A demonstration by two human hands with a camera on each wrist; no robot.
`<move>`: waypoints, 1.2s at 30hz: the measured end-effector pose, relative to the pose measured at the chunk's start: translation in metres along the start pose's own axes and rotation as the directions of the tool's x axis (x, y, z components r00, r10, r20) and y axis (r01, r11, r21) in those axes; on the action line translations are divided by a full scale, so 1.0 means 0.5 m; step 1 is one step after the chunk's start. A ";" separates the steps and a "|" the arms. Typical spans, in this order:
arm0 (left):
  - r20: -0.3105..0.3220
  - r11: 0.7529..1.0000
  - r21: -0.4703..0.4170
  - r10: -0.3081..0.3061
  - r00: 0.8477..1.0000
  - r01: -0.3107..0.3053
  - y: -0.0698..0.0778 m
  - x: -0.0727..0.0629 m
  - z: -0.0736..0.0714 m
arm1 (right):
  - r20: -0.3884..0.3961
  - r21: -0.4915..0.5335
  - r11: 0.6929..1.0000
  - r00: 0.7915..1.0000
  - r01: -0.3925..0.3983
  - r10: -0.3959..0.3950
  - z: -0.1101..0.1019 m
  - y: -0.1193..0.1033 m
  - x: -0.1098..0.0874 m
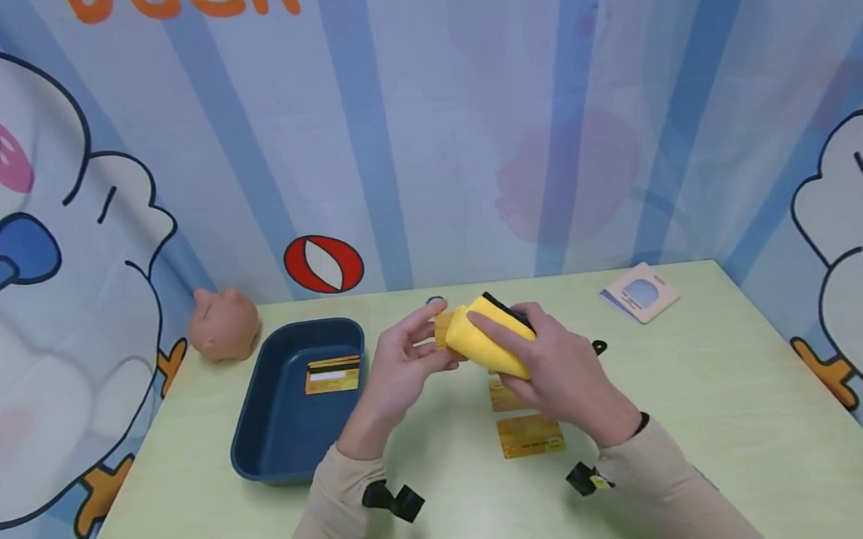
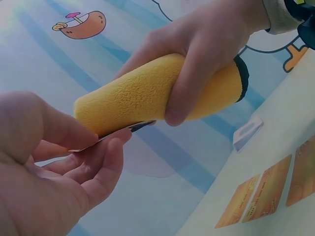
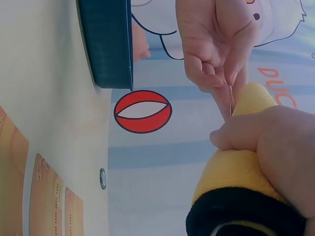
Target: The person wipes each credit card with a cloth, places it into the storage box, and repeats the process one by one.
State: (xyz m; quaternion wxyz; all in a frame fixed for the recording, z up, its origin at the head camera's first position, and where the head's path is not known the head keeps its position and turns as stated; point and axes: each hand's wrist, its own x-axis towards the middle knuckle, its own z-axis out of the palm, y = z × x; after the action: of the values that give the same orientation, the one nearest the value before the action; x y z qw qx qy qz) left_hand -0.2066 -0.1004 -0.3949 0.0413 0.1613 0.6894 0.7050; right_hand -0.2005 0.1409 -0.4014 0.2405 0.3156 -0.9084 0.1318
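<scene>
My left hand (image 1: 406, 356) pinches a gold bank card (image 1: 441, 329) by one end, between thumb and fingers. In my right hand (image 1: 569, 368) is a soft, fuzzy yellow cleaning pad (image 1: 482, 345) with black trim, gripped with the fingers wrapped round it. The pad (image 2: 133, 98) lies against the card's face in the left wrist view, hiding much of it. Only the card's thin edge (image 3: 230, 101) shows in the right wrist view. Below the hands, gold cards (image 1: 531, 435) lie in a row on the table, partly covered by my right hand.
A dark blue tray (image 1: 286, 442) stands at the left with a few gold cards (image 1: 332, 375) inside. Behind its left corner sits a piggy bank (image 1: 223, 326). A pink-and-white booklet (image 1: 639, 292) lies at the back right. A printed curtain (image 1: 452, 134) hangs behind the table.
</scene>
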 end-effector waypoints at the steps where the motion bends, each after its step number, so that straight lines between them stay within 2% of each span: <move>1: -0.001 1.000 -0.004 0.002 1.000 -0.002 0.001 0.000 -0.001 | -0.003 0.002 1.000 1.000 0.000 0.000 -0.001 0.001 0.000; 12: -0.032 1.000 -0.027 -0.002 0.999 0.001 0.011 0.000 -0.012 | -0.035 -0.001 1.000 0.999 0.005 -0.005 -0.006 0.011 0.003; 20: -0.024 0.998 -0.064 0.016 1.000 -0.018 0.006 0.001 -0.022 | -0.027 -0.014 1.000 1.000 -0.008 0.008 -0.012 0.019 0.000; 36: -0.084 0.997 -0.078 -0.023 0.996 0.016 0.004 0.001 -0.033 | -0.023 -0.039 0.996 0.997 -0.075 0.074 -0.022 0.038 -0.004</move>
State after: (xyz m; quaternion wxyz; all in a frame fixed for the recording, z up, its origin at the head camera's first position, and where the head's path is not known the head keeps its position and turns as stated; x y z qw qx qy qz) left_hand -0.2112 -0.1160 -0.3930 0.0250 0.1227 0.6643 0.7369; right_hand -0.2075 0.1608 -0.3947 0.2514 0.2753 -0.9193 0.1258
